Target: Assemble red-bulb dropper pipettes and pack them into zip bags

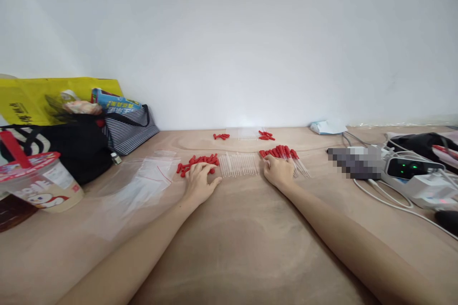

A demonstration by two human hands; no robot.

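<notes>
My left hand [199, 182] lies on the wooden table [236, 243], its fingers reaching into a pile of small red caps [198, 161]. Whether it grips a cap I cannot make out. My right hand [278, 170] rests with curled fingers at the near end of a row of red-capped clear tubes [286, 154]. Between the hands lies a row of clear uncapped tubes [239, 164]. Farther back, a second set of red caps [221, 136], clear tubes [246, 133] and capped tubes [266, 136] lies near the wall.
Clear zip bags [143, 181] lie left of the caps. A lidded drink cup [43, 183], black and striped bags [107, 138] and a yellow bag [39, 97] crowd the left. White cables and a charger device [415, 174] sit at right, a folded mask [327, 127] by the wall.
</notes>
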